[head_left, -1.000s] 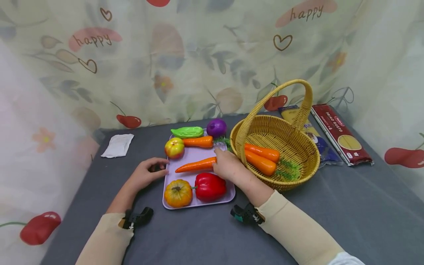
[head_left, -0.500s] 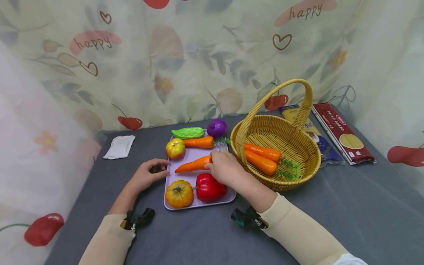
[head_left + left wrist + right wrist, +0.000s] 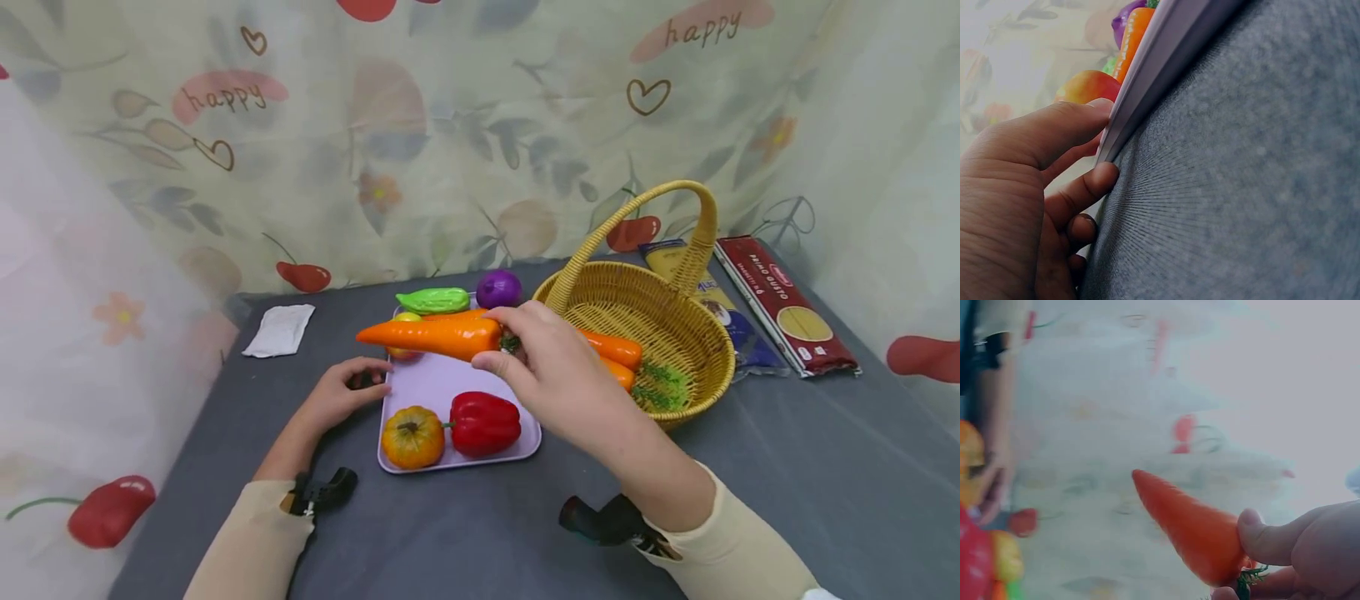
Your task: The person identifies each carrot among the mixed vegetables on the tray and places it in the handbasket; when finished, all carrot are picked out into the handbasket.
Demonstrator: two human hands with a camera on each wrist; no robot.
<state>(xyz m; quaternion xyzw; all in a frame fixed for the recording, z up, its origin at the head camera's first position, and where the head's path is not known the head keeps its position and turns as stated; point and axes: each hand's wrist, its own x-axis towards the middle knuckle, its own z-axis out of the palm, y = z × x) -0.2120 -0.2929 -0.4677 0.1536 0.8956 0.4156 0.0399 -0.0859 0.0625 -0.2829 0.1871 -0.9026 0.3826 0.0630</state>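
Note:
My right hand pinches an orange toy carrot by its thick, leafy end, above the lilac tray. The carrot's tip points left, and in the right wrist view the thumb presses on the carrot. At the tray's left edge rests my left hand, its thumb and finger touching the tray's outer rim. A pumpkin and a red bell pepper lie at the tray's front. Behind the held carrot are a partly hidden peach-like fruit, another carrot and a green pepper.
A purple onion sits at the tray's back corner. Right of the tray stands a wicker basket with a tall handle and carrots inside. Two food packets lie beyond it. A white folded tissue lies at left.
My right hand has lifted the carrot off the tray, up and toward the camera. The left hand stays at the tray's edge.

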